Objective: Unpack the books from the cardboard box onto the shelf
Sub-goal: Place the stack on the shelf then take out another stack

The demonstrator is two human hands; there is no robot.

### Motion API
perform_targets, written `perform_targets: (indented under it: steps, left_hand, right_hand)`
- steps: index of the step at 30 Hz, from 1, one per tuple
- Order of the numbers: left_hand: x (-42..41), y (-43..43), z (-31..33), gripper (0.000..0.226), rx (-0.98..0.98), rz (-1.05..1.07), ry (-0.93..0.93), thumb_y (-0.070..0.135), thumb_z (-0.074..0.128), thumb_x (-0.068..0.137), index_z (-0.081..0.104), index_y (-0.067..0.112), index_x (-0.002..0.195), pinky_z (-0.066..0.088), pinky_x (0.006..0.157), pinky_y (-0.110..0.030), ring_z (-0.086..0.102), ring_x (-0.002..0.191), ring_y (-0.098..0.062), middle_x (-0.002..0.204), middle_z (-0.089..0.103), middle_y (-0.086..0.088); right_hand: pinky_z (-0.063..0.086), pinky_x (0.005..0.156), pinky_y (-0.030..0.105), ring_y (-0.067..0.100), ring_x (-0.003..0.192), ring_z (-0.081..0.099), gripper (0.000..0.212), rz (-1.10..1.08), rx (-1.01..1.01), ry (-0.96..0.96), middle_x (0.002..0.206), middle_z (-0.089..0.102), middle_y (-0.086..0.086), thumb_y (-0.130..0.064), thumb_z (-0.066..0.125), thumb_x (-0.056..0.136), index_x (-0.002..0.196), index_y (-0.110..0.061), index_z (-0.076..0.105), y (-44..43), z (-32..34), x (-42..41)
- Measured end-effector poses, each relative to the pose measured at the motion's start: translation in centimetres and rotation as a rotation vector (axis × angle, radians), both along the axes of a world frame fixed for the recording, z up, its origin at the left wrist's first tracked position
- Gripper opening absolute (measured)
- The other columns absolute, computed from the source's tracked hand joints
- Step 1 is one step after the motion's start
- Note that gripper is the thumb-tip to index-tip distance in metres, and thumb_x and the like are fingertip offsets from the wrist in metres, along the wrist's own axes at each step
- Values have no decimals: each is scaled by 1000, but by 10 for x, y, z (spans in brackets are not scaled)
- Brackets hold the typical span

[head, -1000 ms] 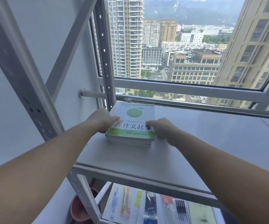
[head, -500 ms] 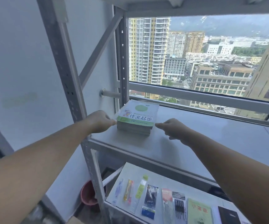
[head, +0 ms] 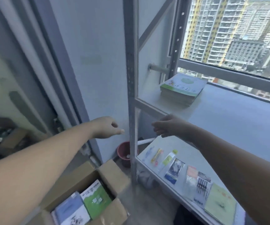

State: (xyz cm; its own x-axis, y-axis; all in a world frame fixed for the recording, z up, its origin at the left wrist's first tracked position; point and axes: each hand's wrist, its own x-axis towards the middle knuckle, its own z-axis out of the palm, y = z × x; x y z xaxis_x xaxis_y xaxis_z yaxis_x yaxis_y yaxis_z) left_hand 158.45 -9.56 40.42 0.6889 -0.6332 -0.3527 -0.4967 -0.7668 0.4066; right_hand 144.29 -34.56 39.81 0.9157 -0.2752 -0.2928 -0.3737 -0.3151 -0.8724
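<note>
A stack of books (head: 182, 90) with a green and white cover on top lies at the left end of the grey shelf (head: 228, 114), by the window. At the bottom left, an open cardboard box (head: 108, 174) on the floor holds more books (head: 82, 207), green and blue covers showing. My left hand (head: 105, 127) hovers empty, fingers loosely apart, left of the shelf's front post. My right hand (head: 170, 125) hangs empty in front of the shelf edge, fingers loosely curled. Both hands are clear of the stack.
A metal upright post (head: 131, 95) stands between my hands. The lower shelf (head: 179, 148) carries several stationery packets and a yellow booklet (head: 220, 205). A reddish pot (head: 124, 151) sits on the floor by the wall. A door frame runs along the left.
Both hands have let go of the book stack and pulled back and down. The view has swung left and down, bringing the cardboard box into sight.
</note>
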Motion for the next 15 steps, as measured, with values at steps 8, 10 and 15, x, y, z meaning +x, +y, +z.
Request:
perform_targets:
  steps: [8,10,15]
  left_hand:
    - [24,148,-83,48,38,315,172,58,65,94,73,22,125,49,97,-33,65,116,-18,134,70,1]
    - [31,185,-112,45,50,411,222,55,67,94,75,19,119,49,100,-33,67,116,-21,129,73,-3]
    - [44,254,-177,40,26,598,385,47,69,95,77,12,112,47,85,-32,65,99,-21,107,72,-3]
  right_hand:
    - [59,70,28,24,72,68,39,401,-379,251,88,79,22,-34,74,92,90,5,78,113,-82,92]
    - [47,57,22,21,66,59,42,497,-386,314,75,68,14,-35,74,94,74,1,69,146,-110,113]
    - [48,84,32,22,90,54,34,727,-487,497,97,59,10,-43,65,101,92,-10,60,212,-167,158]
